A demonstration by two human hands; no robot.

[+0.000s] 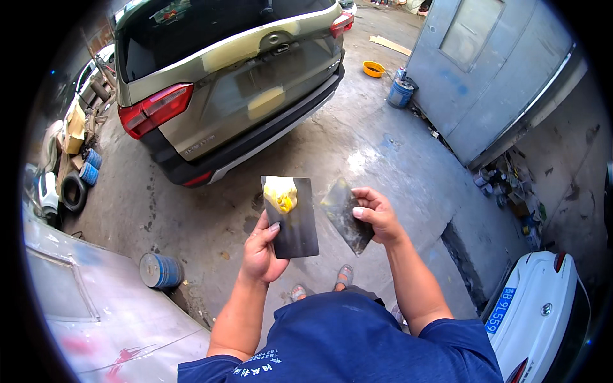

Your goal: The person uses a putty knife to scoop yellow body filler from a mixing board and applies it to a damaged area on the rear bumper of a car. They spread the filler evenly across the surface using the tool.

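Note:
My left hand point(260, 250) holds a dark rectangular plate point(297, 233) at chest height, thumb on its face. A lump of pale yellow paste with a brighter yellow streak point(281, 195) sits on its upper left part. Just to the right, my right hand point(380, 217) grips a smaller dark, smudged flat spreader point(345, 230), held tilted with a corner down and a little apart from the plate. Ahead stands an olive SUV point(211, 102), its tailgate bearing pale yellow patches point(265, 102) near the handle and lower down.
Blue drums point(163, 269), tires point(75, 191) and scrap lie left, near a paint-stained panel point(102, 325). At right are a grey metal door point(485, 83), a yellow basin point(373, 70), a blue bucket point(400, 94), clutter, a floor slot point(463, 274) and a white car's rear point(546, 281).

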